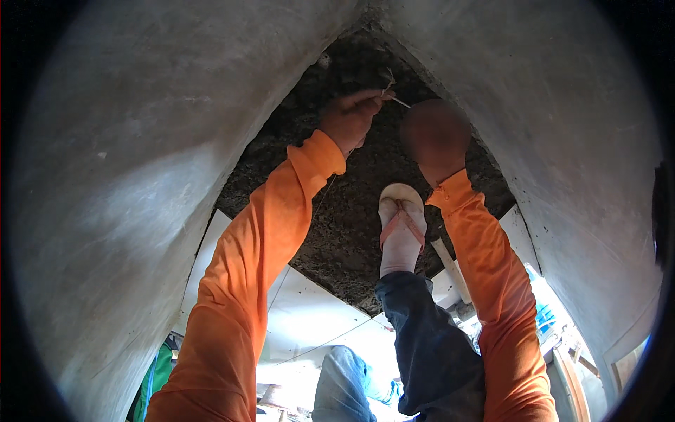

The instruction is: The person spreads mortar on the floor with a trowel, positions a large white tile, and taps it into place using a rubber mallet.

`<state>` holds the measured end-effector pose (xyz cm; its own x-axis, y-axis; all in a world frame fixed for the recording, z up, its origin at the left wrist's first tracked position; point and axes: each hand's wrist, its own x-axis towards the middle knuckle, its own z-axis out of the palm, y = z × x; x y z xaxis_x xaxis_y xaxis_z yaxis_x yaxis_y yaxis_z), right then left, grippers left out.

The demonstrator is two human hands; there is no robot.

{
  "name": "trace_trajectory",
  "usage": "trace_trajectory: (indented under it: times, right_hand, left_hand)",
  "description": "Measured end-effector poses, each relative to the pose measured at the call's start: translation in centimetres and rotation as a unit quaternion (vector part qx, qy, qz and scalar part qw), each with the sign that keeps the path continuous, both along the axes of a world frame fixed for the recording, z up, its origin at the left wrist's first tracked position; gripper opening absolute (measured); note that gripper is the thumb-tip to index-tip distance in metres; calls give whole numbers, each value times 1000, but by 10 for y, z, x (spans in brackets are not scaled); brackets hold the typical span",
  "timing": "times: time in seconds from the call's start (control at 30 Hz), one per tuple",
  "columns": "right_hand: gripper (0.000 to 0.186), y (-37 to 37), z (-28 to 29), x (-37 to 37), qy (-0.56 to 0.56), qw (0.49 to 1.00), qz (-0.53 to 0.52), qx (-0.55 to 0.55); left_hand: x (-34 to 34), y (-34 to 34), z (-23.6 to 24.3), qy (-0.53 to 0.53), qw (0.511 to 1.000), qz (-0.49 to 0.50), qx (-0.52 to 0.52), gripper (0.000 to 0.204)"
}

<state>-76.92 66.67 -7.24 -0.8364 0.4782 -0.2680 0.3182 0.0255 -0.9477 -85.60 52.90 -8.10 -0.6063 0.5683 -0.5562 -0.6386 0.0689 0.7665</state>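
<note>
Both my arms, in orange sleeves, reach forward over dark, rough mortar or soil (337, 232) in a wall corner. My left hand (351, 119) is closed, thumb and forefinger pinching a thin pale string (389, 79) whose loose end sticks up above the fingers. A slim white stick-like piece (401, 103) spans from these fingertips toward my right hand (436, 137). That hand is blurred, so its fingers and anything in them cannot be made out. Below my left wrist a fine line (325, 193) runs down toward the pale tiles.
Grey walls (140, 141) rise on both sides and meet ahead. My foot in a flip-flop (401, 218) stands on the dark bed. Pale tiles (316, 316) border it nearer to me. Beside my right forearm lies a wooden-handled tool (452, 271), probably a hammer.
</note>
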Motion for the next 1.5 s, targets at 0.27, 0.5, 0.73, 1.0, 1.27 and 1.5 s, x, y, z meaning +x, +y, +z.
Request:
trace_trajectory:
  times: [0.27,0.5,0.73,1.0,1.27,1.5]
  right_hand:
    - [19,-2,3,-2,-7,1000,-2,14]
    - [19,-10,20,-5,-58,994,20,95]
    - [18,-21,12,-3,-47,983,38,173]
    - [15,-28,14,-4,13,969,30,245]
    - [24,-15,1,-7,-93,881,-5,-464]
    - [14,-11,-8,-29,26,976,80,203]
  left_hand:
    - [1,1,-5,-6,1000,10,0,27]
    - [-2,-8,-10,-48,998,38,34,29]
    - [7,-3,-14,-47,993,100,45,36]
    - [15,6,-16,-85,981,158,77,29]
    - [0,17,-10,8,991,133,-21,28]
    - [-10,31,-4,42,984,129,-111,30]
